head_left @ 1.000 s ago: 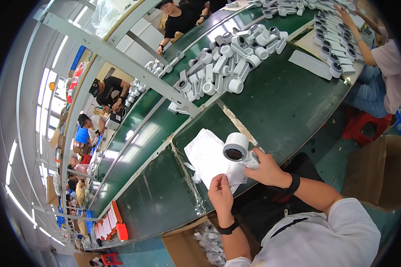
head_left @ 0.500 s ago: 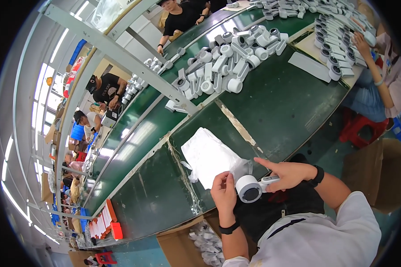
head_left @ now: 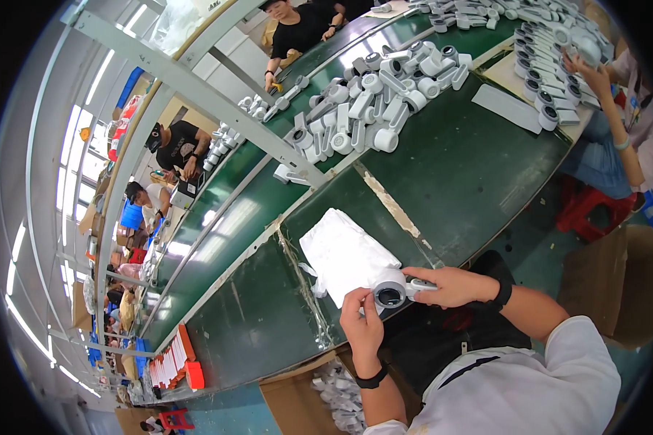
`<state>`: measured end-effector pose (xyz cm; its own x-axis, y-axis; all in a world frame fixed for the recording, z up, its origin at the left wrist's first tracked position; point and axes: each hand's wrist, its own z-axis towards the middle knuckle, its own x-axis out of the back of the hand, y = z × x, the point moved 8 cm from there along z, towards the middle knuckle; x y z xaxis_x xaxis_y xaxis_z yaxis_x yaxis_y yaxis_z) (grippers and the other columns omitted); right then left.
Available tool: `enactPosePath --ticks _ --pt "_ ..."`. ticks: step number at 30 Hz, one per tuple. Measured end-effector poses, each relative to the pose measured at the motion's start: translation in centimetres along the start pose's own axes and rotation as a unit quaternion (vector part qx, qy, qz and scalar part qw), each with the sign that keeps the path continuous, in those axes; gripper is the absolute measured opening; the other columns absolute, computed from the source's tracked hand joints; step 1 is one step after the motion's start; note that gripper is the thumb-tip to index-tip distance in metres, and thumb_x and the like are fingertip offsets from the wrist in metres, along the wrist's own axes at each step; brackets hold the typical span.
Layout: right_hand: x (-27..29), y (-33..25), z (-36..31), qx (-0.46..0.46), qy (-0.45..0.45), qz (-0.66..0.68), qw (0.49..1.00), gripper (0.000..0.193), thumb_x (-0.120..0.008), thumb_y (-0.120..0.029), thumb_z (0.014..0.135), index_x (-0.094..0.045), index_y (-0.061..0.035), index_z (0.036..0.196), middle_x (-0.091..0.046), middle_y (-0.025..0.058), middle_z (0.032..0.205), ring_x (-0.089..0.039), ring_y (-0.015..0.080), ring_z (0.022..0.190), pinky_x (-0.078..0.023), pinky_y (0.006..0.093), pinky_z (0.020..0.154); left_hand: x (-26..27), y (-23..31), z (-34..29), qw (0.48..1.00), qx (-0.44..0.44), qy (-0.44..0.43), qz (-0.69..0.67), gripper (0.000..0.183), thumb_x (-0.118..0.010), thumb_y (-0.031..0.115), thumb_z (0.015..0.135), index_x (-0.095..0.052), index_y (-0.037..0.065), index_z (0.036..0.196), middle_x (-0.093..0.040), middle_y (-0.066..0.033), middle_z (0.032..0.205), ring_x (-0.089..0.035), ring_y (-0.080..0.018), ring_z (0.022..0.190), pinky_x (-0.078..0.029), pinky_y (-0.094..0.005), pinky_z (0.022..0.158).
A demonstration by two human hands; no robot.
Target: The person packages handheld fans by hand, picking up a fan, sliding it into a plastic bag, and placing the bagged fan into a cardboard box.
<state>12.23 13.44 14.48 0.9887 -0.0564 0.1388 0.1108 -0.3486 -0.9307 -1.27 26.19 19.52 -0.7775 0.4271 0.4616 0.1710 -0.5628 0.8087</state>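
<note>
My right hand [head_left: 453,287] is closed around the grey handle of a white handheld device [head_left: 389,288] with a round head and a dark, ring-edged face. The head faces up, over the near edge of a stack of thin white plastic bags [head_left: 347,250] lying on the green table. Just left of the head, my left hand [head_left: 362,323] has its thumb and fingers pinched at the edge of a bag, touching or nearly touching the device's rim. The bag's film is hard to make out at the fingertips.
A large heap of similar devices [head_left: 374,101] lies across the table. At the right, a person handles devices beside rows of them [head_left: 540,80]. A grey metal post [head_left: 218,101] rises at the left. Below the table stands an open carton [head_left: 297,399] with bagged pieces inside.
My right hand has moved left and slightly up, bringing the device's head over the bags' near edge. Its extended index finger has folded down onto the device. My left hand has barely shifted.
</note>
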Motion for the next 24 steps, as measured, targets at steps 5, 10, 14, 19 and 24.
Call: enactPosePath --ticks 5,10,14,19,24 --pt "-0.3 -0.3 0.2 0.060 0.099 -0.023 0.993 0.059 -0.057 -0.028 0.094 -0.032 -0.0131 0.145 -0.064 0.0061 0.081 -0.061 0.0145 0.061 -0.050 0.0284 0.057 -1.0 3.6 -0.2 0.988 -0.117 0.011 0.103 0.007 -0.061 -0.001 0.085 -0.061 0.000 0.091 -0.062 -0.0131 0.090 -0.059 -0.0289 0.083 -0.047 -0.0349 0.075" --pt "-0.6 0.4 0.8 0.023 0.114 0.131 0.985 0.064 -0.058 -0.026 0.092 -0.027 -0.0102 0.146 -0.065 0.0098 0.079 -0.064 0.0167 0.059 -0.050 0.0310 0.053 -2.8 5.2 -1.4 0.981 -0.151 -0.016 0.124 0.006 -0.060 -0.003 0.085 -0.060 0.000 0.090 -0.061 -0.0151 0.089 -0.059 -0.0339 0.084 -0.047 -0.0368 0.076" --pt "-0.7 0.0 0.9 0.077 0.144 0.181 0.970 0.077 -0.058 -0.021 0.092 -0.009 -0.0111 0.151 -0.064 0.0155 0.105 -0.062 0.0128 0.057 -0.051 0.0272 0.052 -4.3 4.0 -2.3 0.992 -0.108 -0.061 0.012 0.008 -0.059 -0.005 0.085 -0.060 0.001 0.091 -0.061 -0.0161 0.088 -0.060 -0.0340 0.078 -0.049 -0.0349 0.071" --pt "-1.0 -0.9 0.8 0.076 0.111 0.152 0.979 0.088 -0.059 -0.018 0.092 0.005 -0.0103 0.152 -0.060 0.0195 0.123 -0.063 0.0123 0.058 -0.052 0.0257 0.055 -1.7 3.3 -2.3 0.987 -0.125 0.089 0.057 0.007 -0.056 0.000 0.090 -0.058 -0.002 0.098 -0.061 -0.0142 0.097 -0.060 -0.0262 0.090 -0.047 -0.0321 0.079" --pt "-0.5 -1.5 0.2 0.098 0.140 0.074 0.983 0.091 -0.061 -0.023 0.091 0.006 -0.0067 0.151 -0.054 0.0315 0.127 -0.065 0.0160 0.057 -0.054 0.0291 0.063 -1.0 1.8 -2.2 0.993 -0.039 0.109 -0.033 0.014 -0.049 0.008 0.098 -0.056 -0.003 0.105 -0.059 -0.0094 0.102 -0.056 -0.0168 0.092 -0.045 -0.0280 0.083"
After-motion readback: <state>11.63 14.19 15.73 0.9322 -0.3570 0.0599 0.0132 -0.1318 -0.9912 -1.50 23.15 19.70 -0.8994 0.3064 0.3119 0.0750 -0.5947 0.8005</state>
